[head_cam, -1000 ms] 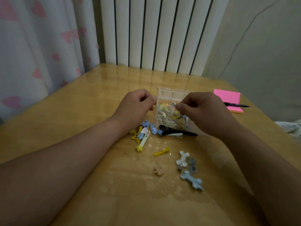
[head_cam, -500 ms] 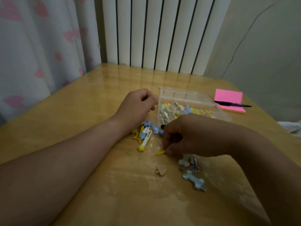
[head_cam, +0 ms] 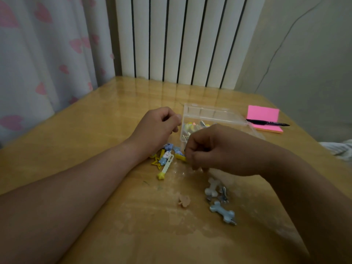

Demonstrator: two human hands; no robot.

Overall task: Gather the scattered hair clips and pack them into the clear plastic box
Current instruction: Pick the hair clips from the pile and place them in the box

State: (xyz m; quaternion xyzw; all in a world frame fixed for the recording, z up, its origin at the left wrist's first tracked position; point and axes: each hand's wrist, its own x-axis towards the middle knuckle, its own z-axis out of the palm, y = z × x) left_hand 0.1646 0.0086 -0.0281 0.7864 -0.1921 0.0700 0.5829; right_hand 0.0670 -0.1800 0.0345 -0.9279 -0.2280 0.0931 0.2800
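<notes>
The clear plastic box (head_cam: 204, 112) stands open at mid-table with several coloured clips inside. My right hand (head_cam: 221, 149) hovers just in front of it and pinches a small yellow clip (head_cam: 180, 158) that sticks out to the left of its fingers. With its fingers curled, my left hand (head_cam: 159, 128) rests beside the box's left wall, the thumb at the corner. Below it lies a pile of blue and yellow clips (head_cam: 165, 156) and a long star-tipped clip (head_cam: 166, 168). A white bone clip (head_cam: 211, 189), a blue bone clip (head_cam: 222, 213) and a peach clip (head_cam: 184, 201) lie nearer me.
A pink sticky-note pad (head_cam: 263, 115) with a black pen (head_cam: 266, 122) on it lies right of the box. A white radiator (head_cam: 181, 40) stands behind the table's far edge and a heart-print curtain (head_cam: 47, 54) hangs at the left. The table's right edge drops off near the pad.
My right hand came down from over the box to the table, took up the yellow clip and has lifted it left of the box front. The left hand stayed put.
</notes>
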